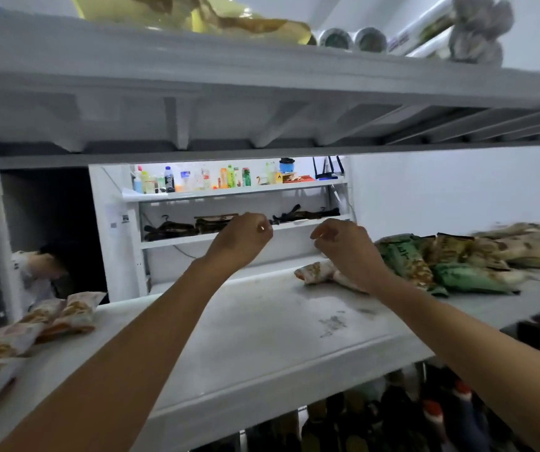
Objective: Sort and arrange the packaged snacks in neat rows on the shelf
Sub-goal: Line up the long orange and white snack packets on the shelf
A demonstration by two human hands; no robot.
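Shelf [262, 337] holds green packs [470, 277] on the right. Left hand [242, 238] and right hand [343, 246] float above it, fingers curled, holding nothing.

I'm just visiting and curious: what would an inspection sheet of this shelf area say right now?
Surface: white shelf, dark scuffs near the middle.
Job's things: orange-white packets loosely piled at left; single orange-white packet beside the right wrist; green and beige packets heaped at right; no neat rows.
Clutter: yellow bag and rolls on the shelf above.
Hands: left hand and right hand raised over the shelf, fingers curled, nothing seen in them.
Cables: thin wire at the rear rack.
Surroundings: rear rack holds bottles and hangers; dark bottles below the shelf.
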